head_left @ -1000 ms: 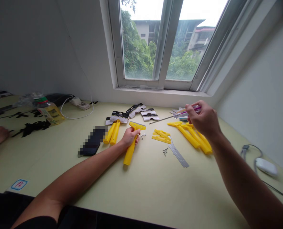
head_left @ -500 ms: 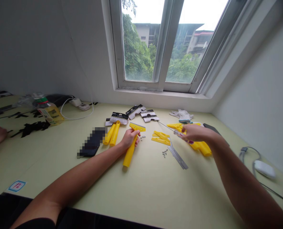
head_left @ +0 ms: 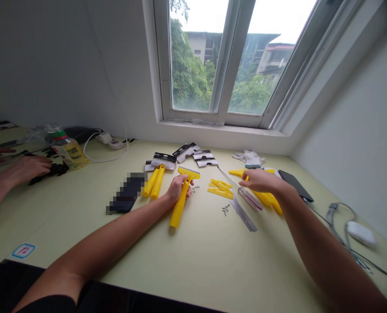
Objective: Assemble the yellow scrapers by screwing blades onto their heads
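Observation:
My left hand point(head_left: 176, 190) is wrapped round the handle of a yellow scraper point(head_left: 179, 209), whose head with a metal blade points away from me. Over the yellow handles on the right hovers my right hand point(head_left: 260, 180), its fingers parted and holding nothing that I can see. Just below its fingertips a screwdriver point(head_left: 250, 199) with a clear handle lies on the table. Between my hands are yellow plastic head pieces point(head_left: 219, 189), long metal blades point(head_left: 243, 216), a small group of screws point(head_left: 226, 210) and several nuts point(head_left: 196, 187). Yellow handles point(head_left: 267, 200) are partly hidden by my right hand.
Two yellow handles point(head_left: 157, 182) and a dark pixelated phone point(head_left: 128, 193) lie left of my left hand. Cardboard packaging point(head_left: 204, 158) and a white glove point(head_left: 249, 157) are at the back. Another person's hands point(head_left: 33, 168) are near a bottle point(head_left: 70, 152). A dark phone point(head_left: 295, 184) lies right.
My right hand has let go of the screwdriver, which now rests on the table, and has shifted slightly left. The other person's hands have moved further into view. My left hand keeps the scraper.

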`<action>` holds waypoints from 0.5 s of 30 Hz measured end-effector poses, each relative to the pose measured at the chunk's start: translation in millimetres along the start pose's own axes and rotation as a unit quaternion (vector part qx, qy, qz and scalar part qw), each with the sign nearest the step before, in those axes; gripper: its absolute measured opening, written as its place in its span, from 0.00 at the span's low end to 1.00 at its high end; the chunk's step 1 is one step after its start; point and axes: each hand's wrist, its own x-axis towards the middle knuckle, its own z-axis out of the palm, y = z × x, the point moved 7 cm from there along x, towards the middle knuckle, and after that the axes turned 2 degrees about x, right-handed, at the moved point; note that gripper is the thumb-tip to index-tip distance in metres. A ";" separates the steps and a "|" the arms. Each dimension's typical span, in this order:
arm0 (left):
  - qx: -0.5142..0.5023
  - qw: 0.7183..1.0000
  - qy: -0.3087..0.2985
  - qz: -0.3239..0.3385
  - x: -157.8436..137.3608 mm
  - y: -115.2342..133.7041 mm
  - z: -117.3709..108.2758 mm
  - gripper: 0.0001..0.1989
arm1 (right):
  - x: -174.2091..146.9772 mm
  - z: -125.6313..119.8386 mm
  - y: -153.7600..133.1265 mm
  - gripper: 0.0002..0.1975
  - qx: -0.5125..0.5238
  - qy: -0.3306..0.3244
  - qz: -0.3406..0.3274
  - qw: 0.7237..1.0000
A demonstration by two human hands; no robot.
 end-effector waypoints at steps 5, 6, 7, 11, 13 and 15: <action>-0.023 1.000 0.006 -0.018 -0.2 -2.7 -0.4 0.19 | 42.9 -1.4 -43.5 0.14 0.031 0.006 -0.057 0.998; -0.022 1.000 0.005 -0.018 -0.8 -2.2 0.1 0.20 | 57.4 1.7 -51.3 0.13 0.037 0.003 -0.055 0.998; -0.021 1.000 0.004 -0.018 -1.5 -1.7 0.6 0.20 | 72.8 5.3 -57.5 0.14 0.044 0.003 -0.045 0.998; -0.019 1.000 0.008 -0.019 -3.3 0.2 1.2 0.23 | 130.5 23.9 -68.1 0.17 0.072 0.009 0.031 0.997; -0.022 1.000 0.009 -0.019 -2.8 -0.2 0.9 0.23 | 150.0 33.2 -66.2 0.24 0.087 0.025 0.085 0.992; -0.028 0.999 0.002 -0.021 -1.7 -1.9 1.1 0.23 | 162.2 41.9 -63.2 0.30 0.097 0.044 0.138 0.985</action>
